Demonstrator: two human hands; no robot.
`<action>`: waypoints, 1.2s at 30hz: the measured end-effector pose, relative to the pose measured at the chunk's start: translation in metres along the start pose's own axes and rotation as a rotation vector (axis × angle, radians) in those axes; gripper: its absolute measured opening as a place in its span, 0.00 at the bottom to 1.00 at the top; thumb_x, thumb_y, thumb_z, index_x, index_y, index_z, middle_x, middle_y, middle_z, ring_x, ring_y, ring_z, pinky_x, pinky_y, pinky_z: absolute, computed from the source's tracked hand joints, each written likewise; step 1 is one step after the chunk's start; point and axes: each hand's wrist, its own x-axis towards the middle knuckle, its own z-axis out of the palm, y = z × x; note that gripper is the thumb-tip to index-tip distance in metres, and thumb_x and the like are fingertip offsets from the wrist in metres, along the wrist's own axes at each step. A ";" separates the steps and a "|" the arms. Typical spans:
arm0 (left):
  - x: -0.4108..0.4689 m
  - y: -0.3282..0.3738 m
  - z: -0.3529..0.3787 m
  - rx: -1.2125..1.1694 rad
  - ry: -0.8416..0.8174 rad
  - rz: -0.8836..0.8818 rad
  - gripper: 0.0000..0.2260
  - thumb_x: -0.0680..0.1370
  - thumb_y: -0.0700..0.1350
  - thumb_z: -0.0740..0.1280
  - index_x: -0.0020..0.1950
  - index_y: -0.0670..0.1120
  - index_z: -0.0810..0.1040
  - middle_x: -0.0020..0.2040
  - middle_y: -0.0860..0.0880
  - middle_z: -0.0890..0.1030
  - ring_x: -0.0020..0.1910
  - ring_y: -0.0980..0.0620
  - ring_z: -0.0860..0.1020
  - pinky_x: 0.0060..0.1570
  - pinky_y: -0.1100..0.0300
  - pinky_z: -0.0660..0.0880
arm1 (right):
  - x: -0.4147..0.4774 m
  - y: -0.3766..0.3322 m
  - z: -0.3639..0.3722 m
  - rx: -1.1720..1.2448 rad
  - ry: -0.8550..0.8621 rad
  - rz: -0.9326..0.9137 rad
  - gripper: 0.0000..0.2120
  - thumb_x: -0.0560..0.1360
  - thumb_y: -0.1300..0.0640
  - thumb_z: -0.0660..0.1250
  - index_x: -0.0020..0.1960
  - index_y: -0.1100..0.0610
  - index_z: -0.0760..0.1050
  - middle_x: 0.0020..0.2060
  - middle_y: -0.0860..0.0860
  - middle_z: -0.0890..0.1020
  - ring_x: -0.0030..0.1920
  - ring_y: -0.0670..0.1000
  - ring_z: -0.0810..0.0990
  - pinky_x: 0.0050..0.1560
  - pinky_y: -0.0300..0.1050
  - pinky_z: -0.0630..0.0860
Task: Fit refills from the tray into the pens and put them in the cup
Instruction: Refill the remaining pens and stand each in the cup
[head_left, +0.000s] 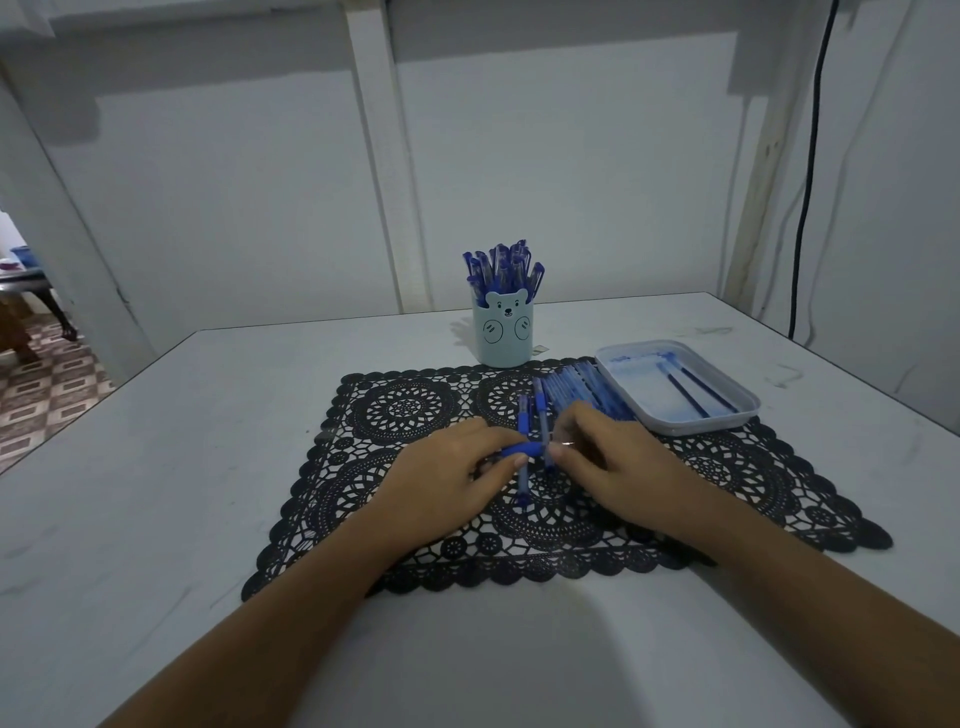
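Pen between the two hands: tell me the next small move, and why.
Probably close the pen up: the left hand pinches its blue end and the right hand pinches the other, over the mat. Whether a refill is seated inside is hidden. The cup comes after; two refills wait in the tray.

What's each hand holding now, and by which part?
Left hand pinches a pen by its blue grip; right hand meets its other end, hold unclear.
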 end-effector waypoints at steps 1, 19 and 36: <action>0.000 0.000 0.001 0.006 0.000 0.008 0.20 0.74 0.61 0.52 0.57 0.56 0.77 0.38 0.59 0.72 0.37 0.61 0.70 0.37 0.63 0.70 | 0.000 -0.001 0.000 -0.002 0.011 -0.004 0.10 0.78 0.49 0.57 0.40 0.50 0.70 0.28 0.48 0.74 0.30 0.44 0.71 0.31 0.38 0.65; 0.002 0.000 0.001 0.064 0.172 0.070 0.16 0.77 0.55 0.57 0.56 0.49 0.79 0.39 0.55 0.74 0.35 0.59 0.72 0.32 0.67 0.70 | 0.002 -0.001 -0.008 -0.074 0.082 0.112 0.20 0.75 0.38 0.47 0.38 0.48 0.71 0.29 0.48 0.75 0.33 0.48 0.74 0.37 0.46 0.71; 0.002 -0.006 -0.002 0.079 0.134 0.004 0.19 0.76 0.55 0.53 0.56 0.47 0.77 0.43 0.55 0.75 0.38 0.57 0.74 0.36 0.69 0.68 | 0.002 0.001 -0.015 0.028 0.087 0.141 0.03 0.76 0.51 0.62 0.45 0.46 0.75 0.39 0.41 0.78 0.40 0.40 0.75 0.36 0.29 0.66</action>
